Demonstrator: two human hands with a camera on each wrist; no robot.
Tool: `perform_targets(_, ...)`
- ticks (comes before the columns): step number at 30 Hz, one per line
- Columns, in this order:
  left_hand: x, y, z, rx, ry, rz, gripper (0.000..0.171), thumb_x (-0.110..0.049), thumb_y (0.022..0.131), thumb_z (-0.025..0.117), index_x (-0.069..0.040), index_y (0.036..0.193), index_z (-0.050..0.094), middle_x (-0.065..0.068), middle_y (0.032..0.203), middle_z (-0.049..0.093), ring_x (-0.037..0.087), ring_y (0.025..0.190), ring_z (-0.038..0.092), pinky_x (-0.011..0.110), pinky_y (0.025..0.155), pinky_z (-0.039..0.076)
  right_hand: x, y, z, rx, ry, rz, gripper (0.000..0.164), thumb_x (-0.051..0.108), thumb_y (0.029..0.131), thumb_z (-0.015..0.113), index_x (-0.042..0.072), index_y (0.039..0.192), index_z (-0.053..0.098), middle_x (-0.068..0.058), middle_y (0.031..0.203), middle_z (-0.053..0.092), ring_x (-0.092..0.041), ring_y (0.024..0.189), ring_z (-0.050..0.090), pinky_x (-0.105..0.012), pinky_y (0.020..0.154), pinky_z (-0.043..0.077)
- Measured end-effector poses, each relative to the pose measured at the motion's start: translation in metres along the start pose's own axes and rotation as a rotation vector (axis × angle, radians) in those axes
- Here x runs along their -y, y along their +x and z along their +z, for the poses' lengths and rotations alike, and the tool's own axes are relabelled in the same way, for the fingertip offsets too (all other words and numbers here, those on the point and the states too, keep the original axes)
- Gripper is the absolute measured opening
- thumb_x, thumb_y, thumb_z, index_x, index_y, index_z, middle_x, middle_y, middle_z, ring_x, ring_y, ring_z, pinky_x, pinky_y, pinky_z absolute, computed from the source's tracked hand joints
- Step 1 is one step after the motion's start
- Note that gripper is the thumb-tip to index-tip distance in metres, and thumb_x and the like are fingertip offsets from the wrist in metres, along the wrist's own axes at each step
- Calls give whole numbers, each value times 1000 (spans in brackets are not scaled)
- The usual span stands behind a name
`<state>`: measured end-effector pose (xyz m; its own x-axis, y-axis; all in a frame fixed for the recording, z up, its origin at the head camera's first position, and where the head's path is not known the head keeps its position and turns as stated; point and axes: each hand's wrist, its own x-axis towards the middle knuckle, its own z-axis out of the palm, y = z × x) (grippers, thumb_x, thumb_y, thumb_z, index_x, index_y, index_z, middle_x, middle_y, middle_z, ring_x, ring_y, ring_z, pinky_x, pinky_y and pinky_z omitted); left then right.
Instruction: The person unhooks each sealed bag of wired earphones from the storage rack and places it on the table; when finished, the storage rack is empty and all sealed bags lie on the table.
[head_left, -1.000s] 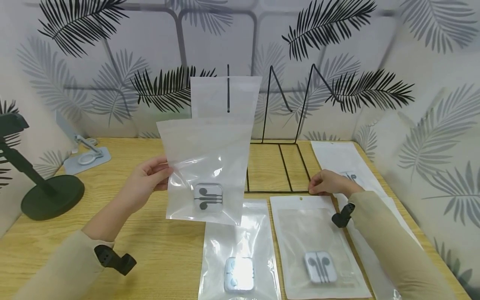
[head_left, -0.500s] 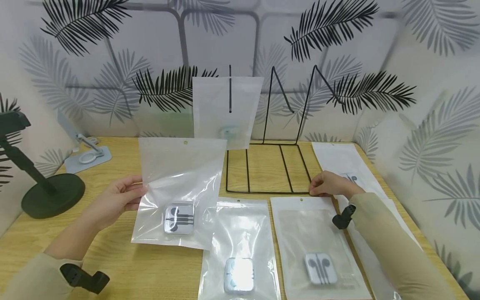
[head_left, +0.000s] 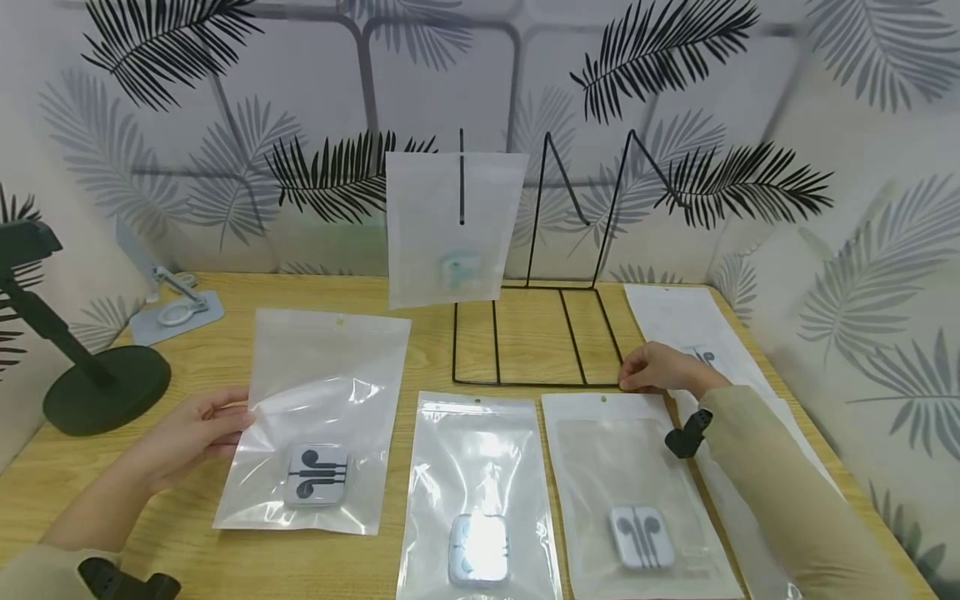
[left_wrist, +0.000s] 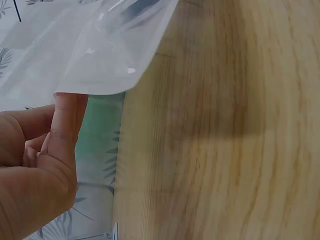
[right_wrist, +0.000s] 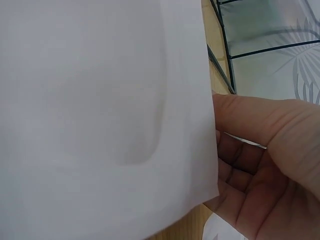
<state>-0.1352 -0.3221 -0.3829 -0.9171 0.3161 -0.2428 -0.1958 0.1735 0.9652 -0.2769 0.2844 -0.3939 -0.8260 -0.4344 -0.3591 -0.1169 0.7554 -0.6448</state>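
Note:
My left hand (head_left: 198, 433) pinches the left edge of a clear-fronted zip bag (head_left: 322, 379) holding a boxed pair of earphones (head_left: 317, 475). In the left wrist view the bag (left_wrist: 100, 55) hides the fingertips, and its lower edge stands off the wood. My right hand (head_left: 667, 368) holds the front right corner of a black wire display rack (head_left: 540, 384); in the right wrist view its fingertips are partly hidden behind a white bag (right_wrist: 100, 100). Another earphone bag (head_left: 450, 225) hangs from the rack's left hook (head_left: 462, 187).
Two more earphone bags, one shiny (head_left: 480, 458) and one matte (head_left: 637, 467), lie before the rack. White bags (head_left: 667, 312) run along the right side. A green lamp (head_left: 105, 387) and a folding stand (head_left: 177, 315) stand on the left of the wooden table (head_left: 300, 567).
My left hand has brought its bag down and left, away from the rack, uncovering the hanging bag and the rack's front left. The right hand has stayed at the rack corner.

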Motion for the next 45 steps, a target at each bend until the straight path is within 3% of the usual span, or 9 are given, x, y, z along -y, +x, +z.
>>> perform_targets(8,12,-4,-11,101,-33,-34,62,-10,97,48,20,135,9,2,102,63,20,90,64,33,77,53,-3,2,0,1,3,7,7,7,86,64,1,84,67,2,68,58,-12,59,47,-25,52,42)
perform_targets(14,17,-5,-4,128,-3,-125,66,-14,95,51,19,136,10,5,102,63,22,90,63,35,76,53,-3,3,0,2,-2,20,7,8,86,65,1,85,67,1,69,59,-12,60,48,-27,54,43)
perform_targets(22,23,-8,1,197,-49,-172,66,-9,94,52,18,135,9,9,102,63,27,90,63,40,76,53,-3,2,0,-1,2,29,6,7,86,65,2,85,66,2,71,59,-12,61,49,-27,55,43)
perform_targets(31,22,-13,3,190,101,-206,58,-11,93,51,20,130,20,11,98,63,28,85,64,40,69,55,-7,5,-1,-3,2,43,6,8,86,65,3,84,66,2,70,59,-12,60,48,-26,53,42)
perform_targets(36,15,-14,-2,135,282,-236,52,-20,93,55,14,127,36,10,94,60,24,75,62,37,64,55,-6,5,0,-5,3,32,6,8,85,65,2,84,66,2,69,58,-12,60,47,-26,53,41)
perform_targets(40,5,-12,-12,99,389,-231,46,-21,94,53,13,123,43,13,97,61,25,70,62,35,61,55,-4,4,0,-4,2,23,6,7,86,65,2,84,66,2,69,58,-12,60,47,-26,53,41)
perform_targets(45,-21,-4,-20,43,437,-201,52,-24,95,52,15,127,38,20,112,59,28,82,65,36,67,55,-2,2,-1,3,4,14,6,7,86,64,2,83,66,2,68,58,-12,59,47,-25,52,41)
